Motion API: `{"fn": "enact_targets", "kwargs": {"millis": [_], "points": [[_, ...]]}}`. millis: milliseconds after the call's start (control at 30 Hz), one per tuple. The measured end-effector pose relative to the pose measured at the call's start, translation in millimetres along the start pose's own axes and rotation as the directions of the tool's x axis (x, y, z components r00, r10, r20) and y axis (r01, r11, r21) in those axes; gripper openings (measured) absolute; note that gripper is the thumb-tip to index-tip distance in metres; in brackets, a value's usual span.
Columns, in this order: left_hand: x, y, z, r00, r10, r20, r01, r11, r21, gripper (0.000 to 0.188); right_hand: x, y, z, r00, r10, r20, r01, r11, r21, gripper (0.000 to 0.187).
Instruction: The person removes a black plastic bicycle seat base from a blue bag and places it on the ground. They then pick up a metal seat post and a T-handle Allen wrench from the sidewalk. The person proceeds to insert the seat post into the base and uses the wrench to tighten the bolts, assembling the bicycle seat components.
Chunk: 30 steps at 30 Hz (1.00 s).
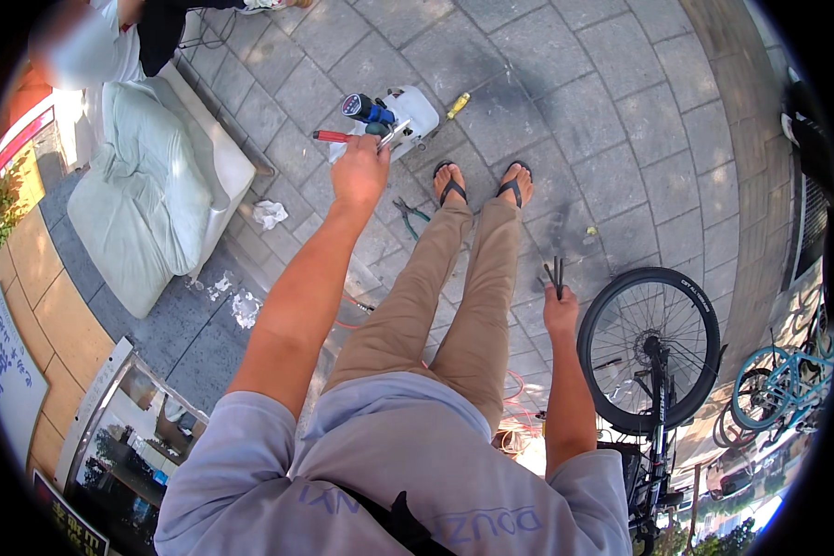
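Over a white plastic container (422, 105), my left hand (360, 173) is closed among several tools; what lies in its fingers is hidden. A red handle (330, 136) sticks out to the left of the fingers and a silver metal tool (396, 132) to the right. Just beyond is a blue and black power drill (368, 110). My right hand (561, 311), beside the bicycle wheel, is closed around a few thin dark rods (555, 271), too small to name surely. Pliers with green handles (410, 219) lie left of my feet; a yellow-handled screwdriver (459, 105) rests beyond the container.
A bicycle (653, 352) stands at my right, its wheel close to my right forearm. At left is a pale cushioned seat (144, 199), with crumpled tissue (269, 215) nearby. Another person (111, 46) is at the far left. Grey paving (612, 120) spreads ahead.
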<state>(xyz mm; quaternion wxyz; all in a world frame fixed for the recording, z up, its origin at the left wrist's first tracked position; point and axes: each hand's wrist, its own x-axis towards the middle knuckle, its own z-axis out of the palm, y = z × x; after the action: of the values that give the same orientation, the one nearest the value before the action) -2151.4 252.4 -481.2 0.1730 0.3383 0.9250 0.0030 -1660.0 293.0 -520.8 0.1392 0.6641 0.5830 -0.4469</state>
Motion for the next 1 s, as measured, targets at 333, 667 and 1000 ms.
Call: {"fn": "enact_targets", "kwargs": {"millis": [333,667,1000], "points": [[25,2,10,0.962,0.020,0.274,-0.076,0.978,0.196,0.035,12,-13,-24,1.000,-0.002,-0.023,0.003,0.999,0.038,0.038],[-101,4,-48,0.829,-0.244,0.503,0.348,0.929,-0.124,0.052,-71,-13,-69,0.993,0.111,-0.047,-0.114,0.991,-0.076,0.044],[-66,120,-191,0.739,0.069,0.670,0.294,0.862,-0.414,0.046,-48,-10,-146,0.960,0.240,-0.143,-0.242,0.970,0.002,0.047]]}}
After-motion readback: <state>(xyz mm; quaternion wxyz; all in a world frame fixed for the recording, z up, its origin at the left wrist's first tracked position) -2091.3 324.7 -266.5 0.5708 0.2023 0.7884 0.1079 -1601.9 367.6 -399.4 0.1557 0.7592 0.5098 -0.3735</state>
